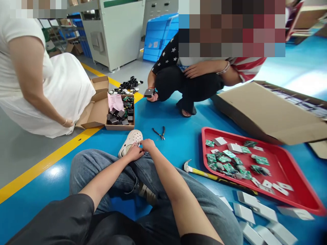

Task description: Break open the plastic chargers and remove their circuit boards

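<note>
My left hand (135, 152) and my right hand (148, 145) meet over my crossed legs, beside a cream clog (131, 140) on my foot. The fingers of both hands are drawn together at one spot. A tiny pale bit shows between them, too small to name. Beyond my right hand, a pair of cutting pliers (160, 133) lies on the blue floor with its handles apart. To the right of my legs rests a claw hammer (201, 172) with a yellow and black handle, alongside a red tray (304, 183) that holds green circuit boards (230, 168) and white casings (234, 147).
Several white boxy casings (244, 213) lie by my right knee. A cardboard box (120, 127) of black parts stands ahead, with a loose pile (130, 85) behind it. A large carton (255, 109) leans at right. Two people crouch nearby; one person's hand (153, 97) holds a black device (149, 92).
</note>
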`<state>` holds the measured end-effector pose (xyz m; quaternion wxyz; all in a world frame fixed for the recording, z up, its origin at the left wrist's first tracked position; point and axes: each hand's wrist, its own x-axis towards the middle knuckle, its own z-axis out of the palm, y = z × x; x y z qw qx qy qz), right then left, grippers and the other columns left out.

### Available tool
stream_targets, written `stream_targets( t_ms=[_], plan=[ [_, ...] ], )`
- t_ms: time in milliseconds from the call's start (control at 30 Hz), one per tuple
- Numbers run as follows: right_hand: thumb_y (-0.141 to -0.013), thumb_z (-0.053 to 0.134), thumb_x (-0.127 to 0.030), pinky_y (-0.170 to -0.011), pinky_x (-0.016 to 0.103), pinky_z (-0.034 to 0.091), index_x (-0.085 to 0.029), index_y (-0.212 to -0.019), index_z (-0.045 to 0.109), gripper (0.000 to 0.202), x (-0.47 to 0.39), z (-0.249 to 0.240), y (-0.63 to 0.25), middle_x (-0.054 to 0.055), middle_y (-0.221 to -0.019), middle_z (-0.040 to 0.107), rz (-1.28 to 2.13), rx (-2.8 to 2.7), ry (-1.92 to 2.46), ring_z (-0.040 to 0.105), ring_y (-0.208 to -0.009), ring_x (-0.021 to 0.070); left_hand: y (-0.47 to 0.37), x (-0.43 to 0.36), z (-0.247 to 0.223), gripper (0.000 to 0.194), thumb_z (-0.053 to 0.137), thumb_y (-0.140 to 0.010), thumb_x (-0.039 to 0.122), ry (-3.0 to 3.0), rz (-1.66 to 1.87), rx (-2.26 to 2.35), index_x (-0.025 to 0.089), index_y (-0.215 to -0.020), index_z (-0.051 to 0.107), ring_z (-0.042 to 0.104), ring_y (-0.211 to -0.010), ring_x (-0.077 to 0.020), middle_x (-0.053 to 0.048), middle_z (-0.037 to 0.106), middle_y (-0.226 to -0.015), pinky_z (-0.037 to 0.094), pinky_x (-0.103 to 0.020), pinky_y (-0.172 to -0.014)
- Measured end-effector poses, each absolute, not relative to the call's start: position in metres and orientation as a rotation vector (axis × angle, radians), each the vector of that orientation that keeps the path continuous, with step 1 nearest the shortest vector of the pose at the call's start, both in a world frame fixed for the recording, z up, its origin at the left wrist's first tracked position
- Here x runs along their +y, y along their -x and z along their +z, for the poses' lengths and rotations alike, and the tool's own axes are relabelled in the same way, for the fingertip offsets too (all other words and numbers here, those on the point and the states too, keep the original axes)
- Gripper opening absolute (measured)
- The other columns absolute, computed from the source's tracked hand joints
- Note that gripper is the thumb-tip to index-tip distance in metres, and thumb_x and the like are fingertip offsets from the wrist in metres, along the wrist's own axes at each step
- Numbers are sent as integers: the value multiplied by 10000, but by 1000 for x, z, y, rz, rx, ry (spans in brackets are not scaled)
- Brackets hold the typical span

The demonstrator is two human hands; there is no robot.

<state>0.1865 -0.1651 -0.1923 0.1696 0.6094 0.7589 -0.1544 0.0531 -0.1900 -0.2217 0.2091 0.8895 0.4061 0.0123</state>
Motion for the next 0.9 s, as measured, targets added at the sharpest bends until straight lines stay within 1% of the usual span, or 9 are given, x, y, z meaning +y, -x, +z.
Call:
stream_targets(
  t_ms=[67,200,367,500,900],
  plan=[
    [-819,584,-145,-933,318,498,-201,-1241,682,437,-163,-192,-185,129,-1238,685,-451,2145,-1731,634,-1166,265,-53,-189,-221,370,413,-988,315,-2475,34,1122,173,-897,742,666,-1002,-211,-72,748,-906,197,-417,-1235],
    [-840,583,-156,-943,322,497,-190,-1264,671,434,-161,-191,-185,133,-1270,667,-453,2140,-1729,621,-1185,281,-52,-188,-221,376,389,-993,303,-2478,39,1104,188,-915,738,664,-1003,-199,-57,750,-937,174,-416,-1243],
    [-818,615,-164,-953,313,494,-192,-1285,657,470,-162,-191,-185,120,-1271,669,-439,2138,-1716,617,-1189,277,-52,-188,-224,387,383,-997,323,-2483,30,1108,185,-912,734,662,-1022,-204,-60,750,-955,166,-421,-1246],
    [-825,605,-170,-947,301,493,-212,-1286,656,466,-161,-192,-185,103,-1270,672,-422,2142,-1715,617,-1184,265,-52,-187,-225,373,389,-993,313,-2489,27,1108,195,-912,734,663,-1024,-202,-54,751,-964,168,-415,-1246],
    [-824,629,-181,-946,325,511,-190,-1262,673,440,-160,-190,-185,120,-1242,682,-439,2150,-1705,627,-1169,279,-52,-185,-230,356,414,-988,307,-2464,50,1112,180,-914,739,665,-1001,-201,-65,742,-932,161,-415,-1245]
  ],
)
